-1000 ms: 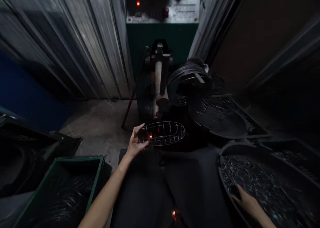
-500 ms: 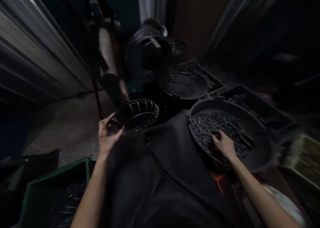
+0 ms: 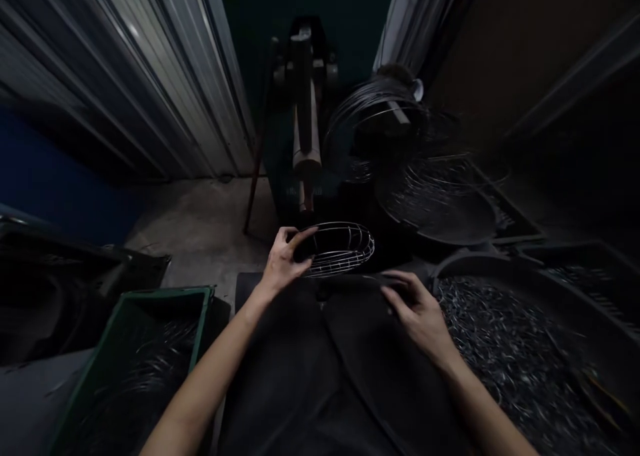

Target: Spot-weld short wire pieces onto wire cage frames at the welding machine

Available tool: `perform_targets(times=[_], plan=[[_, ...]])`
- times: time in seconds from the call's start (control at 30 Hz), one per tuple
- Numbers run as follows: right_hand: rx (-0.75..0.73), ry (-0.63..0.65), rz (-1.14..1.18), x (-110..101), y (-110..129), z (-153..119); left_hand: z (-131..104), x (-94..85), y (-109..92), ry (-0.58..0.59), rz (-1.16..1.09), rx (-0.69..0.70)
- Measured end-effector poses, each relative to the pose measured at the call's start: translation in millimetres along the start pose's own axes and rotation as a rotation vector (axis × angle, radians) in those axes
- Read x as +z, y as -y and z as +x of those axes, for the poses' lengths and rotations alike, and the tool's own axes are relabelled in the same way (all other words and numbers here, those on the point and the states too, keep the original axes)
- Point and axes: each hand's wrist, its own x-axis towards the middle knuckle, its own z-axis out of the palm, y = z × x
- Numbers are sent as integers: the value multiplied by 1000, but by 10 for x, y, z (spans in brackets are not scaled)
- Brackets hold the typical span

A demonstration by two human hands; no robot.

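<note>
My left hand is closed on the left rim of a round wire basket, which is tilted above my lap. To the right of the basket and apart from it, my right hand is closed, thumb towards fingers. A thin piece of wire seems to stick out leftward from its fingertips; its exact shape is too dim to make out. Beside my right forearm stands a wide dark pan heaped with small bent wire pieces. Pliers with yellowish handles lie on the heap.
A machine with a long horizontal arm stands straight ahead. A wire coil and a second pan with wire rings are behind to the right. At the left, a green crate holds wire parts, beside a corrugated metal wall.
My right hand has left the heap of wire pieces in the pan and come over my lap, near the basket. The view has turned right; my left hand still holds the basket.
</note>
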Motion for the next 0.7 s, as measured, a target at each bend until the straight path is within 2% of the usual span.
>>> perform_targets(times=[0.07,0.13,0.27,0.37,0.53,0.7], plan=[[-194,85,-32,141,271,292,-3,-26,-3,30,19,46],[-425,133,-178,272,431,566,-16,-60,-4,57,32,71],[-811,185,-669,438,461,854,-55,-152,-2,61,6,36],[-1020,176,-804,487,440,890,-76,-209,17,30,-48,-14],[-1227,137,-831,499,520,941,-64,-241,92,11,-120,-62],[-1267,107,-867,516,543,999,-30,-228,155,-28,-120,-69]])
